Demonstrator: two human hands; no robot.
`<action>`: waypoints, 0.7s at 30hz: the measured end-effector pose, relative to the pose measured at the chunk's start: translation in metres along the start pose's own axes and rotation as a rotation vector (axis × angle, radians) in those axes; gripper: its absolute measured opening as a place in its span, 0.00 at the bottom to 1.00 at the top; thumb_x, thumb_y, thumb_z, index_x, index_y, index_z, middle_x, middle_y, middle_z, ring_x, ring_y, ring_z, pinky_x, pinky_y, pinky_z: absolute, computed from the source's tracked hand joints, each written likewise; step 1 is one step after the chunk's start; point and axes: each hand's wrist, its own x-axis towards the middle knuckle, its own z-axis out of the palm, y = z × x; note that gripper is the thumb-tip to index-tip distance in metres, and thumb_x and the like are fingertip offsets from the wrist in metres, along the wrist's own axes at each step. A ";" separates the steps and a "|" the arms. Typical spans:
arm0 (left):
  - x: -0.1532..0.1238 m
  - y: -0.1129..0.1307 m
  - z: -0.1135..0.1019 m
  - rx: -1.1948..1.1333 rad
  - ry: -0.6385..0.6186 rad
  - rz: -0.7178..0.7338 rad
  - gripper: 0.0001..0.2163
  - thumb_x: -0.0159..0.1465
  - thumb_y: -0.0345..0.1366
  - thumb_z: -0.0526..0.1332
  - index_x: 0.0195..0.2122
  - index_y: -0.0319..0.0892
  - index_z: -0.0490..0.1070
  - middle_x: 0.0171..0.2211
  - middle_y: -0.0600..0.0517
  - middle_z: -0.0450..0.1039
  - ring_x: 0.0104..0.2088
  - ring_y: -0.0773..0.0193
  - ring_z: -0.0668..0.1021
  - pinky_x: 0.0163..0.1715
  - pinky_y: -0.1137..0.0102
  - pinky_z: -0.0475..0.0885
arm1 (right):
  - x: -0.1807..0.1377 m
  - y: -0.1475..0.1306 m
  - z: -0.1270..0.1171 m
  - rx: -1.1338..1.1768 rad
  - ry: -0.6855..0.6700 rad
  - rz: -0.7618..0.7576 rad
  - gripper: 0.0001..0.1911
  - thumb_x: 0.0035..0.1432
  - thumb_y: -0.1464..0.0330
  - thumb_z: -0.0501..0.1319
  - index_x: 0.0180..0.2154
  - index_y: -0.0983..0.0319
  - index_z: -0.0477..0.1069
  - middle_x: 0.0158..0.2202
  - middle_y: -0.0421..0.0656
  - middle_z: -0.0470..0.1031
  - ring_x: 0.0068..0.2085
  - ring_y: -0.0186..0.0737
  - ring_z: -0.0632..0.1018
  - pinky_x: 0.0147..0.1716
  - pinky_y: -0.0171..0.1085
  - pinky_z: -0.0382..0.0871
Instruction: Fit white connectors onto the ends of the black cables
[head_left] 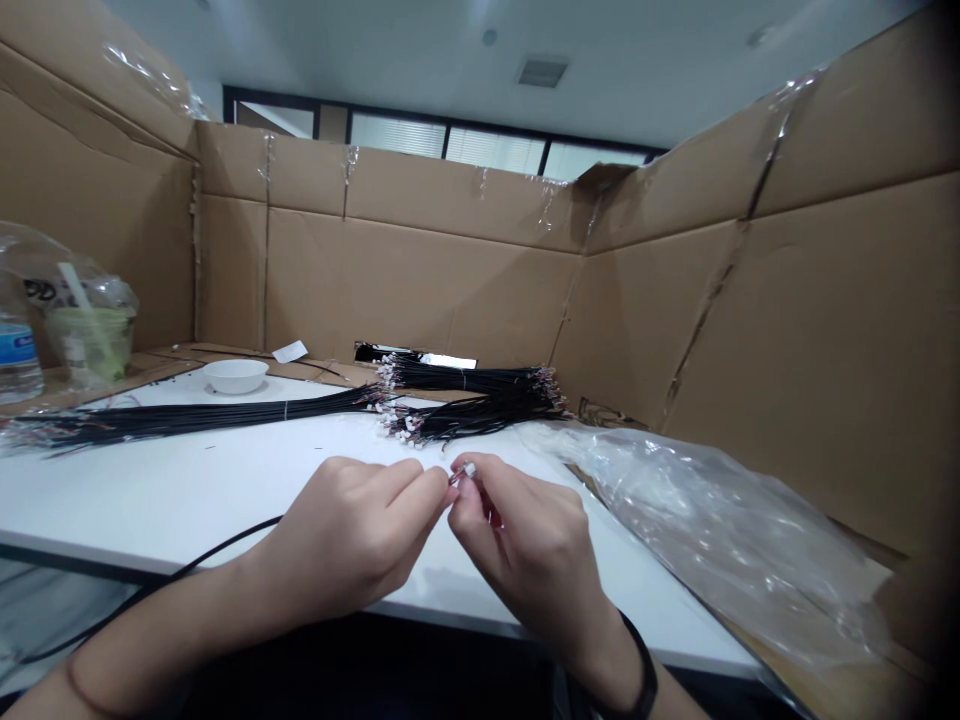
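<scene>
My left hand (375, 515) is closed in a pinch on the thin wires at the end of a black cable (225, 543), which trails off past my left forearm toward the lower left. Between the fingertips of my right hand (529, 545) is a small white connector (469, 469) on those wires. Both hands meet just above the front part of the white table (247, 480). Beyond them lie bundles of black cables (480, 410) with white connectors at their ends. A longer tied cable bundle (217, 416) stretches to the left.
A white bowl (235, 375) sits at the back left, near a paper slip (290, 351). A bagged drink cup (94, 335) and a water bottle (19, 360) stand at far left. Clear plastic sheeting (720, 510) covers the right side. Cardboard walls (420, 270) enclose the table.
</scene>
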 end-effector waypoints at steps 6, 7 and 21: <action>0.001 0.001 -0.001 0.035 0.018 0.006 0.15 0.68 0.25 0.50 0.24 0.38 0.69 0.17 0.56 0.60 0.17 0.67 0.59 0.17 0.68 0.51 | -0.001 0.002 -0.001 -0.007 -0.014 -0.018 0.14 0.62 0.75 0.53 0.25 0.63 0.68 0.18 0.37 0.67 0.18 0.32 0.66 0.20 0.34 0.59; 0.001 0.001 -0.001 0.041 0.022 0.008 0.15 0.68 0.25 0.50 0.24 0.37 0.69 0.17 0.56 0.61 0.17 0.67 0.59 0.17 0.68 0.51 | -0.001 0.003 -0.001 -0.005 -0.019 -0.023 0.14 0.62 0.76 0.53 0.25 0.63 0.68 0.18 0.37 0.67 0.18 0.32 0.66 0.20 0.34 0.59; -0.001 -0.001 0.000 0.071 -0.006 0.058 0.15 0.68 0.24 0.48 0.27 0.37 0.70 0.18 0.55 0.62 0.17 0.67 0.60 0.17 0.68 0.53 | 0.000 0.003 -0.001 0.037 0.002 -0.018 0.16 0.61 0.76 0.53 0.21 0.60 0.63 0.16 0.34 0.60 0.18 0.30 0.60 0.19 0.34 0.55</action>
